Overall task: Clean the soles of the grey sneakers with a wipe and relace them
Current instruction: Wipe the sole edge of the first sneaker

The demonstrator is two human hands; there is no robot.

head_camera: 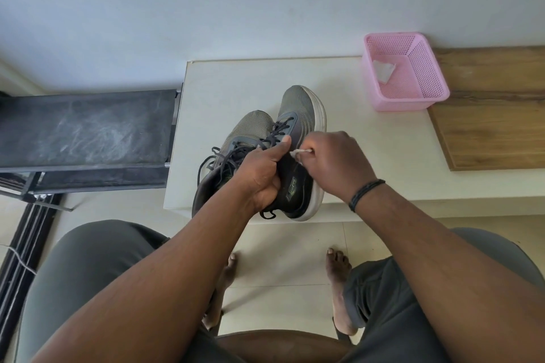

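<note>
Pink basket holds a wipe; left hand grips sneakers, right hand pinches tissue.

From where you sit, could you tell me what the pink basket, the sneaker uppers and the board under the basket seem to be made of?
The pink basket looks like moulded plastic: uniform colour, walls pierced by a regular grid of small holes. The sneaker uppers appear to be knitted mesh fabric, matte with a fine weave, above smooth white soles that are probably foam. The board shows brown grain; whether wood or laminate I cannot tell.
</note>
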